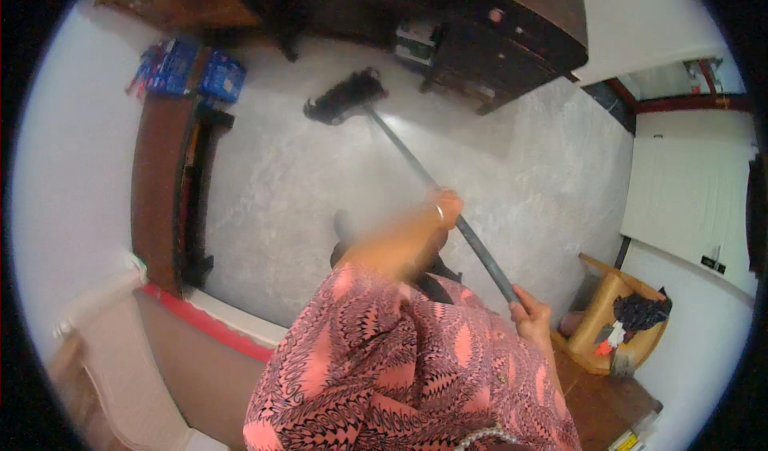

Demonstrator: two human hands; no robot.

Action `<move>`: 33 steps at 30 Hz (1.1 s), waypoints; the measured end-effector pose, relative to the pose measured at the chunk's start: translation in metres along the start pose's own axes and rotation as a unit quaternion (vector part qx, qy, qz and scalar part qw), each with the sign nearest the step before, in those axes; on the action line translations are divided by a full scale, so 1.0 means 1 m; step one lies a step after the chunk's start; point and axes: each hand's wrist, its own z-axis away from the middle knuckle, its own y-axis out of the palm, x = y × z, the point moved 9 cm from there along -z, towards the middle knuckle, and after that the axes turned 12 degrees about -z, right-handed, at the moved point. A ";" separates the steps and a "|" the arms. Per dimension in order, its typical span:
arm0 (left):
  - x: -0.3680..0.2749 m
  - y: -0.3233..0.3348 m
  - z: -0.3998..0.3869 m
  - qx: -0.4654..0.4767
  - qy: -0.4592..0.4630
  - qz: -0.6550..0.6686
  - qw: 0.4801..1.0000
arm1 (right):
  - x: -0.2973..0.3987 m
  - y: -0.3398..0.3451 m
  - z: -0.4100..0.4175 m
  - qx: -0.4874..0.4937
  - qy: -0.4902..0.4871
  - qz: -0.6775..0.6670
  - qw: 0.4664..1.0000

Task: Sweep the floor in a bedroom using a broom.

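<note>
A long-handled broom with a dark, shaggy head (345,97) slants across the grey floor (282,193), its head resting away from me, near the dark wooden desk. Around the middle of the grey handle (408,154), my left hand (445,208) is closed, with a light bangle at the wrist. My right hand (533,313) grips the handle's upper end, close to my pink and black patterned garment (414,361). Blur softens the broom head and my left forearm. Part of my dark footwear shows below that forearm.
A dark wooden desk (510,55) spans the far side, with a box (416,41) beneath. At left stands a brown wooden bench (159,193) with blue packages (198,70). A bed edge (210,325) lies lower left. On the right are a yellow-brown container (594,319) and a pale door (684,193).
</note>
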 end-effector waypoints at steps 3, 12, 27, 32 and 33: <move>-0.022 -0.001 0.004 -0.031 0.021 -0.016 0.999 | 0.008 -0.022 0.021 0.015 -0.084 0.067 0.994; -0.152 -0.049 0.034 -0.093 0.219 0.047 0.970 | 0.117 -0.047 0.144 -0.007 -0.081 0.159 0.984; 0.010 -0.119 0.081 -0.339 0.027 0.149 0.929 | 0.162 -0.086 0.030 0.069 -0.122 0.143 0.980; 0.144 -0.040 0.126 -0.280 -0.167 0.103 0.940 | 0.156 0.061 -0.067 0.254 -0.091 0.194 0.943; 0.171 -0.015 0.141 -0.228 -0.221 0.067 0.946 | 0.154 0.108 -0.073 0.287 -0.130 0.216 0.924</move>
